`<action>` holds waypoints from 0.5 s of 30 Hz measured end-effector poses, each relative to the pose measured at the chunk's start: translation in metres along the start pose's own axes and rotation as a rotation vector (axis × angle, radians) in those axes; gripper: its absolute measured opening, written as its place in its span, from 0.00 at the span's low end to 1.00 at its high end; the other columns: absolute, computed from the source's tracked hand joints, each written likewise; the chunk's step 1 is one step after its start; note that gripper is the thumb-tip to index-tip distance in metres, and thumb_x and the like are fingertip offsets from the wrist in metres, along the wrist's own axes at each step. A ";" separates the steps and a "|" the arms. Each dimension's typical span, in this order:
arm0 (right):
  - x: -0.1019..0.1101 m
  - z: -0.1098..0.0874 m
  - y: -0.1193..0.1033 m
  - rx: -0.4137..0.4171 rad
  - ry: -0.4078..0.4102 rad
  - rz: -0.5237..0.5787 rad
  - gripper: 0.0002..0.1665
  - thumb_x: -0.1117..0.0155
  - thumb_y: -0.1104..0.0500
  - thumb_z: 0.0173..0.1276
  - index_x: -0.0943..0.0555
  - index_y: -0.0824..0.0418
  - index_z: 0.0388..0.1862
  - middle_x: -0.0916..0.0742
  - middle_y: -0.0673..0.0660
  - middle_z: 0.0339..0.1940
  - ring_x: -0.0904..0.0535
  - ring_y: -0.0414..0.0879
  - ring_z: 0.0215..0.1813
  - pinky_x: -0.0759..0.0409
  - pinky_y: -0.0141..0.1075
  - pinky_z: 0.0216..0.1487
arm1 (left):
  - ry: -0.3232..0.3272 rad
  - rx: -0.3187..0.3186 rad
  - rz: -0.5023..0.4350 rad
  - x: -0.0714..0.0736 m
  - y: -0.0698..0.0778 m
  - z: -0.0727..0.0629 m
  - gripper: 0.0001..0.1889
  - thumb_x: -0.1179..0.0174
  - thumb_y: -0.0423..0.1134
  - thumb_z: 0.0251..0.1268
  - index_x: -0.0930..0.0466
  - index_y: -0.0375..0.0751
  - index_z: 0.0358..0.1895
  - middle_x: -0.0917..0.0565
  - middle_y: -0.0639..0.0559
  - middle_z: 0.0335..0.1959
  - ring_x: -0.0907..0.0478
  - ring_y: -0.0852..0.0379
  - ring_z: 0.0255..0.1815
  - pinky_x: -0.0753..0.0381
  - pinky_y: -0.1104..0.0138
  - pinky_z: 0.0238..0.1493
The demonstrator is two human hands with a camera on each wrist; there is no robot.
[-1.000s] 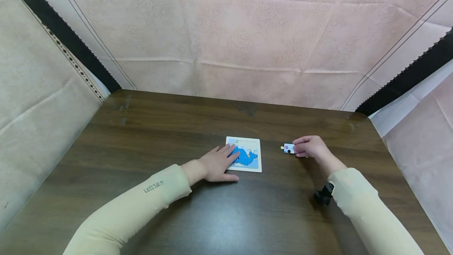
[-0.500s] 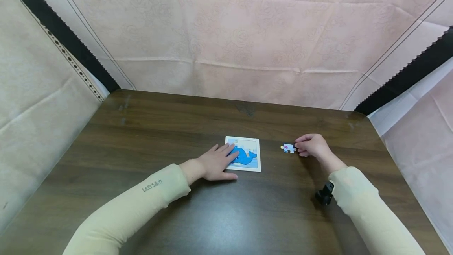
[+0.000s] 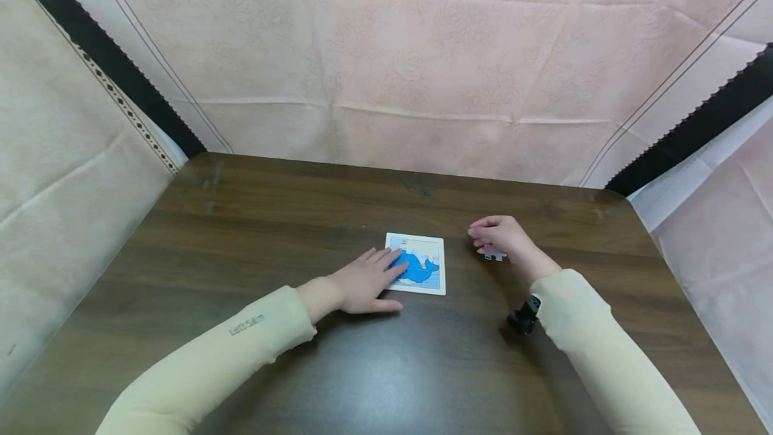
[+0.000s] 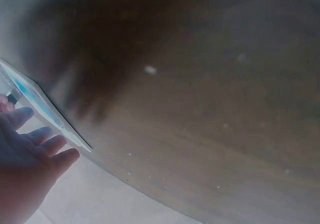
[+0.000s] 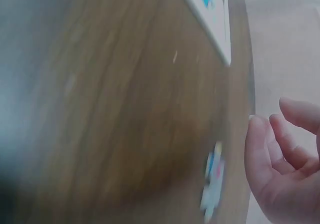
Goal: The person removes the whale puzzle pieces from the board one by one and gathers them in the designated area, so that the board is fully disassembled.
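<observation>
We are resting our left hand flat, fingers straight, on the near-left corner of a small square white-framed puzzle board with a blue whale picture, pinning it to the dark wood-grain table. Our right hand is hovering with loosely curled fingers and is holding nothing; in the right wrist view its fingertips are clear of the loose white and blue jigsaw piece, which is lying flat on the table just beneath the hand, to the right of the board and apart from it. In the left wrist view, the left hand shows straight fingers beside the board's white edge.

To handle this well, we judge the left hand should be pressing steadily so the board does not slide, while the right keeps low over the piece.

Compared with half a second ago, the right hand is no longer pinching the piece; it has let go and lifted towards the table's far edge. The left hand and board are unchanged.
</observation>
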State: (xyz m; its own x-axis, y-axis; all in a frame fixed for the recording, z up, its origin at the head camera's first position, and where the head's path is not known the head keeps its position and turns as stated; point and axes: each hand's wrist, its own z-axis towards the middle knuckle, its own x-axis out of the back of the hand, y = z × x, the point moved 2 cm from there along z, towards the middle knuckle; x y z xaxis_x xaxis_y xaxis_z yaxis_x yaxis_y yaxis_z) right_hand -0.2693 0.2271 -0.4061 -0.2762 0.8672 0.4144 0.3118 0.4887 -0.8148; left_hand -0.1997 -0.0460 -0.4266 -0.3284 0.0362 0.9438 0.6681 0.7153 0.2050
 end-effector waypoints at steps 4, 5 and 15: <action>-0.019 0.007 -0.012 -0.001 -0.035 0.002 0.23 0.43 0.57 0.69 0.27 0.70 0.57 0.18 0.67 0.52 0.18 0.45 0.40 0.17 0.35 0.44 | -0.002 -0.017 0.023 -0.003 0.002 -0.004 0.41 0.54 0.66 0.63 0.48 0.48 0.74 0.52 0.46 0.76 0.54 0.47 0.77 0.54 0.51 0.75; -0.023 0.009 -0.014 -0.001 -0.045 0.005 0.23 0.43 0.56 0.69 0.27 0.70 0.57 0.19 0.68 0.53 0.18 0.45 0.41 0.17 0.36 0.45 | -0.004 -0.022 0.028 -0.003 0.003 -0.004 0.41 0.54 0.67 0.63 0.48 0.48 0.74 0.51 0.46 0.76 0.54 0.47 0.77 0.54 0.51 0.75; -0.069 0.019 -0.033 0.001 -0.136 0.018 0.22 0.41 0.55 0.68 0.25 0.67 0.56 0.17 0.65 0.51 0.17 0.47 0.42 0.18 0.37 0.48 | -0.036 -0.014 0.046 -0.004 0.005 -0.006 0.40 0.55 0.66 0.63 0.47 0.48 0.73 0.50 0.47 0.76 0.54 0.49 0.77 0.53 0.52 0.75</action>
State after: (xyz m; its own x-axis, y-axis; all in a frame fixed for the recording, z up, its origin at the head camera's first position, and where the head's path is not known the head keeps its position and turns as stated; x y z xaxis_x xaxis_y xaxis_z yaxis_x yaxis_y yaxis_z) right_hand -0.2779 0.1494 -0.4156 -0.3913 0.8547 0.3412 0.3169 0.4732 -0.8220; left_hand -0.1914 -0.0472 -0.4276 -0.3208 0.0944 0.9424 0.6924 0.7023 0.1654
